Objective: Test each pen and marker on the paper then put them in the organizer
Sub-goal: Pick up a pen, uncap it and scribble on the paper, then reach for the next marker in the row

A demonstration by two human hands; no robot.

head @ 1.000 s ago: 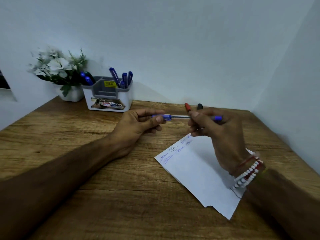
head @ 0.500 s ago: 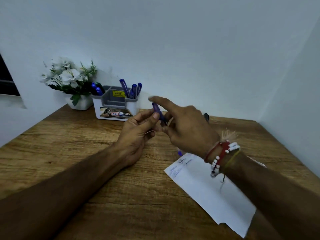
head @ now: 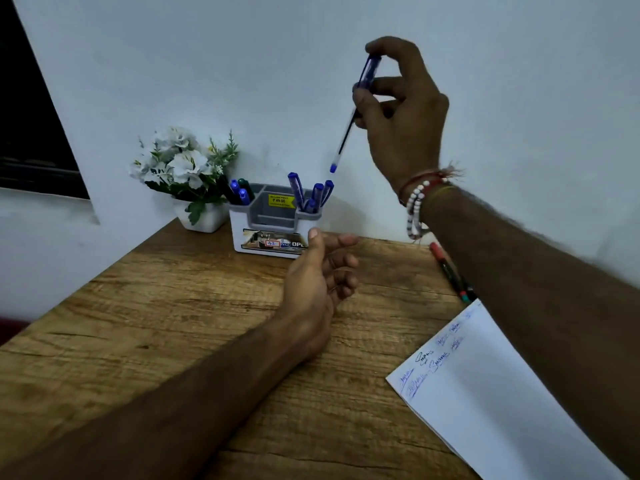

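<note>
Right hand [head: 401, 109] raised high, blue pen [head: 346, 133] dangling above the organizer [head: 273, 220].
Its fingers [head: 384, 45] pinch the pen's upper end, tip slanting down toward the right compartment; left hand [head: 318, 271] rests on the tabletop [head: 173, 323], fingers loosely curled, holding nothing.

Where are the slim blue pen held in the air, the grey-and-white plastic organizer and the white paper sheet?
slim blue pen [head: 344, 138]: head view, thin barrel.
grey-and-white plastic organizer [head: 237, 221]: head view, white front wall.
white paper sheet [head: 502, 410]: head view, blank middle.
</note>
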